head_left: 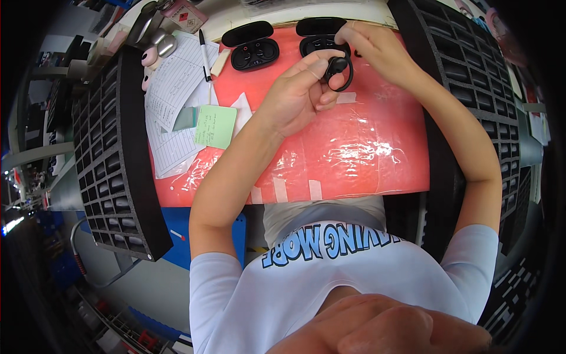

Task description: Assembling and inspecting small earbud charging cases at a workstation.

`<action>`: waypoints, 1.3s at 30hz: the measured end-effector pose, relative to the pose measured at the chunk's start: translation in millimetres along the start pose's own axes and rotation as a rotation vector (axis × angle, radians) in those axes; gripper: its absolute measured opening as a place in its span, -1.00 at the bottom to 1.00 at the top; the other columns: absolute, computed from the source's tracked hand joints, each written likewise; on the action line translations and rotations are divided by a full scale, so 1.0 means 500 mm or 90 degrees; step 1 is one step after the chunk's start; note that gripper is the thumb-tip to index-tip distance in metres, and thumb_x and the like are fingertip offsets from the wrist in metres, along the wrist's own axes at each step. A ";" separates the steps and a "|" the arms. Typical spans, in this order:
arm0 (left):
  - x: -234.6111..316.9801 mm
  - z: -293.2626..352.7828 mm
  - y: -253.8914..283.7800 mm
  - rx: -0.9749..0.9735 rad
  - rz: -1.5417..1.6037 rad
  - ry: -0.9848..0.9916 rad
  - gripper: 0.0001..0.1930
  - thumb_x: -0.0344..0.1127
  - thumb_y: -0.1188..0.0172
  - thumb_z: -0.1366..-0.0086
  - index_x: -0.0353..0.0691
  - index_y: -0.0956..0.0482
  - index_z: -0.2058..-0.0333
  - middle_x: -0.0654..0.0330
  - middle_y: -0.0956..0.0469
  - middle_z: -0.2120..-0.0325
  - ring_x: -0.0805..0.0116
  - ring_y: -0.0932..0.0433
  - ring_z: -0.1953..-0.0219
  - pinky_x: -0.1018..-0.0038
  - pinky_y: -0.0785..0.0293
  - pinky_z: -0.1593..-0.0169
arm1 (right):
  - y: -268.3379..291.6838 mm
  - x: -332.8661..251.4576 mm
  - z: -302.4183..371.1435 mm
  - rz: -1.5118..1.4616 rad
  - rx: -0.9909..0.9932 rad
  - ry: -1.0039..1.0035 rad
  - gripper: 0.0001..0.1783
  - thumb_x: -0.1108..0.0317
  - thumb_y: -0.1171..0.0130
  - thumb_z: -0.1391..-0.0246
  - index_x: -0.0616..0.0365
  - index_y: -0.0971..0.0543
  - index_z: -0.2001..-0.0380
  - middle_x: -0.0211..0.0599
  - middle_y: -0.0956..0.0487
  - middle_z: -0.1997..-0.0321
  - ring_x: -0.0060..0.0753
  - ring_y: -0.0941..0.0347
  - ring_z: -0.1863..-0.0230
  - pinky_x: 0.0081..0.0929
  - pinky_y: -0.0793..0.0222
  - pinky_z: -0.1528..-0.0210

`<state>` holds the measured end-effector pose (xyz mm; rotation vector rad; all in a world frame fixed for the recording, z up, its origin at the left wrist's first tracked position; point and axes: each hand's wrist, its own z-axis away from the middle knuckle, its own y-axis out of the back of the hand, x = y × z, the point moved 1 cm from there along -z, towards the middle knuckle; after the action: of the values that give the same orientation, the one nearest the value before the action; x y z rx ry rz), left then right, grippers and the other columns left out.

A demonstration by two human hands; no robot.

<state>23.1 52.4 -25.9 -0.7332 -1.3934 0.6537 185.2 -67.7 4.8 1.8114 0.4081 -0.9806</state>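
Observation:
In my left hand (303, 94) a black ear-hook earbud (338, 66) is pinched between thumb and fingers, its curved hook on the right. My right hand (377, 50) reaches to the right side of an open black charging case (321, 26); its fingers are curled together. A small dark bit shows under those fingers, but what they hold is hidden. Left of that case stands another open black charging case (254, 47) with two earbuds seated in it.
A red mat (377, 135) covers the table. Papers (171, 94), a green sticky note (216, 126) and a pen (205, 56) lie at its left. Compartmented black foam trays flank it, one at left (109, 171), one at right (466, 71). A pink container (184, 16) stands at the back left.

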 end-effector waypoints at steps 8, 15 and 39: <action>-0.001 -0.010 0.032 0.008 0.017 -0.081 -0.71 -0.28 0.17 -0.44 -0.21 -0.38 -0.03 0.18 -0.48 0.23 0.37 -0.44 0.29 0.49 -0.39 0.20 | 0.013 0.024 -0.014 -0.530 -0.062 -0.199 -0.62 0.25 0.19 -0.25 0.23 -0.51 0.06 -0.42 -0.47 0.30 -0.60 -0.36 0.27 -0.55 -0.31 0.11; -0.003 -0.014 0.027 0.035 0.043 -0.057 -0.75 -0.30 0.08 -0.41 -0.23 -0.42 0.01 0.21 -0.50 0.23 0.41 -0.46 0.27 0.48 -0.42 0.19 | -0.003 0.030 -0.003 -0.554 -0.131 -0.230 -0.62 0.38 0.16 -0.15 0.22 -0.46 -0.01 -0.34 -0.52 0.14 -0.58 -0.41 0.19 -0.54 -0.33 0.05; 0.000 -0.021 0.042 0.045 0.004 -0.089 -0.71 -0.44 0.05 -0.34 -0.28 -0.40 -0.03 0.18 -0.52 0.17 0.42 -0.48 0.17 0.51 -0.42 0.20 | 0.008 0.039 -0.008 -0.541 -0.105 -0.280 -0.59 0.58 0.15 -0.06 0.25 -0.45 0.00 -0.30 -0.51 0.15 -0.51 -0.44 0.13 -0.56 -0.36 0.03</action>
<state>34.0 64.9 -42.5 -0.6461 -1.4877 0.7674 201.7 -69.1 -7.2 1.2005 0.9794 -1.8126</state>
